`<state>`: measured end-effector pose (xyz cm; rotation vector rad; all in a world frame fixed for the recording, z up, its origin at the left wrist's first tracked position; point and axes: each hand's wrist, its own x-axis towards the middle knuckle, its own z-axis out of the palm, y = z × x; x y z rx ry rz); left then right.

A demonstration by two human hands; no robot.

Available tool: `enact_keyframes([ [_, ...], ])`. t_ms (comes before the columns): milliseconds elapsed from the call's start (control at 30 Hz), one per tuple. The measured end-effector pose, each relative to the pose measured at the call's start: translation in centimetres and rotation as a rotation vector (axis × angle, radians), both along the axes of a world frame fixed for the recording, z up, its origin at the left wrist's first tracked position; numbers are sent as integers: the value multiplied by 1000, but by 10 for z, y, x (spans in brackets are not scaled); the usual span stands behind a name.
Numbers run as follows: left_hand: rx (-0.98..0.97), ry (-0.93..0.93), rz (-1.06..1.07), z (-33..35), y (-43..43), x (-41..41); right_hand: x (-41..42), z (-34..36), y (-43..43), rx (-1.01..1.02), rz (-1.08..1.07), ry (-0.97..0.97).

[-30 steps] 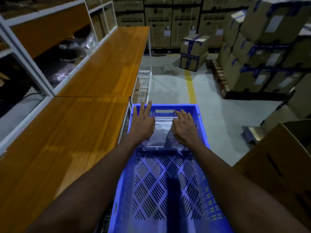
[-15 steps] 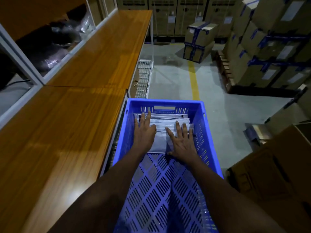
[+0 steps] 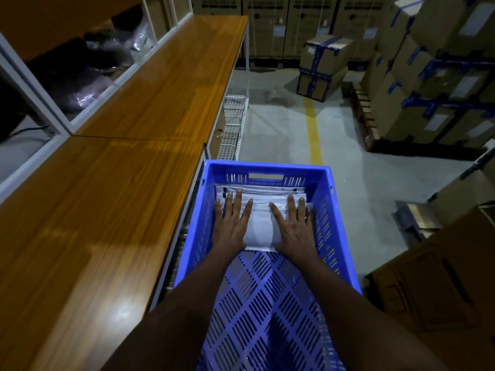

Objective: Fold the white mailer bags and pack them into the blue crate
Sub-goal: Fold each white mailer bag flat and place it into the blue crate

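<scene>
A blue slatted crate (image 3: pixel 330 223) stands in front of me beside the wooden table. At its far end lies a stack of folded white mailer bags (image 3: pixel 261 226). My left hand (image 3: pixel 232 223) lies flat on the left side of the top bag, fingers straight and spread. My right hand (image 3: pixel 294 228) presses flat on the right side of the same stack, fingers straight. Between the two hands a strip of the top white bag shows. The near half of the crate floor holds nothing.
A long wooden table (image 3: pixel 112 199) runs along the left, with white-framed shelving (image 3: pixel 61 121) behind it. White wire racks (image 3: pixel 233 124) stand past the crate. Taped cardboard boxes (image 3: pixel 434 84) are stacked right and far. A brown carton (image 3: pixel 439 279) sits near right.
Both hands have slid back toward me and lower onto the bag stack, fingers spreading flat. The view has tilted down, so more of the bags at the crate's far end shows.
</scene>
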<state>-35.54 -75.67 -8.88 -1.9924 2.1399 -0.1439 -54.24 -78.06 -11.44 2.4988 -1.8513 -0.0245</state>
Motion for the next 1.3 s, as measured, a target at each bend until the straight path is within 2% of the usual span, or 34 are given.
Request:
enact_keyframes([
  [100,-17,25,41,3,-2,-1,3,1,-4,-11,-57,0],
  [333,-35,-4,79,19,13,-5,10,25,11,2,-29,97],
  [500,-112,2,40,55,28,-6,13,58,35,-49,-61,-11],
  [667,-274,119,28,104,70,15,32,97,78,-128,-24,-148],
  [833,-430,288,79,131,154,81,88,129,139,-274,102,-233],
  [933,-482,337,196,137,219,129,138,145,184,-299,199,-281],
  [1100,-490,263,387,122,344,208,230,147,276,-249,399,-369],
  [1300,-490,229,624,87,484,271,319,112,384,-134,645,-296],
])
